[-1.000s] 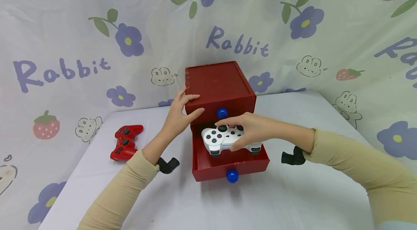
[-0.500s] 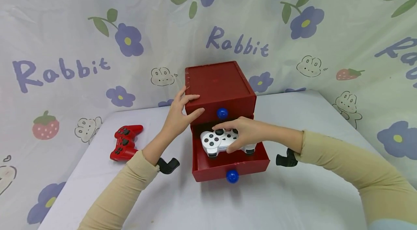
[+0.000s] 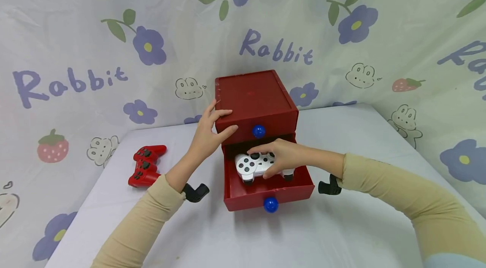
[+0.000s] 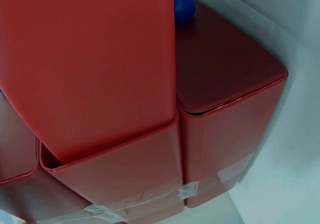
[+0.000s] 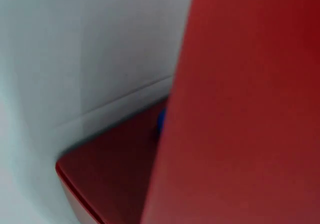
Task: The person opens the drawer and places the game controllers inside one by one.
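Observation:
In the head view, a white game controller (image 3: 247, 167) with black sticks and buttons lies inside the pulled-out drawer (image 3: 243, 204) of a red cabinet (image 3: 252, 93). My right hand (image 3: 286, 154) grips it from above, thumb on the near side and fingers on the far side, hiding its right half. My left hand (image 3: 208, 133) rests at the cabinet's left front corner, fingers on the top and thumb along the front. Neither wrist view shows a hand; the left one shows the pulled-out drawer (image 4: 95, 64) above a closed lower drawer (image 4: 225, 59).
A red game controller (image 3: 146, 166) lies on the white table (image 3: 341, 234) at the left, beside my left forearm. Blue knobs mark the upper drawer (image 3: 259, 131) and the pulled-out drawer's front. Behind stands a curtain (image 3: 159, 14) printed with flowers and rabbits.
My right hand has lowered the white game controller deeper into the drawer, shifting slightly left. The left hand has stayed at the cabinet corner.

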`<state>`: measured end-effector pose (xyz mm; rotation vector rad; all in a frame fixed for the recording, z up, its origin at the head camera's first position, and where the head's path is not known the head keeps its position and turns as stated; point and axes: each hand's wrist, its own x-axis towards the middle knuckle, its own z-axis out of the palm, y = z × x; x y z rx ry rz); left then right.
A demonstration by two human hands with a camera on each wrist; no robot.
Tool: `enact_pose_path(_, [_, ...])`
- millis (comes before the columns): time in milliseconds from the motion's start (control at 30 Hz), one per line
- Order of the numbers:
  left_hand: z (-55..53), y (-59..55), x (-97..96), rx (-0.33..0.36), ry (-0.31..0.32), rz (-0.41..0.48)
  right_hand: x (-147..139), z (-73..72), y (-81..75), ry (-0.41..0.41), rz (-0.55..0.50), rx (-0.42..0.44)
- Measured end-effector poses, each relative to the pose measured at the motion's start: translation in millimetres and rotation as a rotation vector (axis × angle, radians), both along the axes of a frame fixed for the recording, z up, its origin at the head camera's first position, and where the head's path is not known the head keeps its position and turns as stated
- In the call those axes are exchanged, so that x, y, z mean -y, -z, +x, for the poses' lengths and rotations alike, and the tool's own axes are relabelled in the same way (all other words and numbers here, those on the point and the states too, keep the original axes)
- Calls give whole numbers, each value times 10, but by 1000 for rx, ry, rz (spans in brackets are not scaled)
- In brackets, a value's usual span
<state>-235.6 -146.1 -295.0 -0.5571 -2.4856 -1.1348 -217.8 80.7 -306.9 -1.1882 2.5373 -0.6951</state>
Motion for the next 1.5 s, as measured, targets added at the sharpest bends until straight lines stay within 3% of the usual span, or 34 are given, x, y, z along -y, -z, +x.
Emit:
enact_pose_path(467, [-8,-30,-10,2,-8,-1,14,-75,63,-33,-1,-29])
enact_pose_path(767, [-7,-18,-9,-1,5,3,-9,-52,60,-6,18,-21])
enact_pose_path(1167, [4,-13,-18,23,1,27,-264,139,-216,43,-35,-31])
enact_pose_path(1267, [9,-19,-21,25,8,37,-327,197,-282,18,-67,-27])
enact_pose_path(1333, [66,-74,-48,34,11,45,-367,243,-335,-7,-87,-19])
enact_pose_path(1500, [46,-55,-42,24,5,32,-453,425,-475,-50,-92,9])
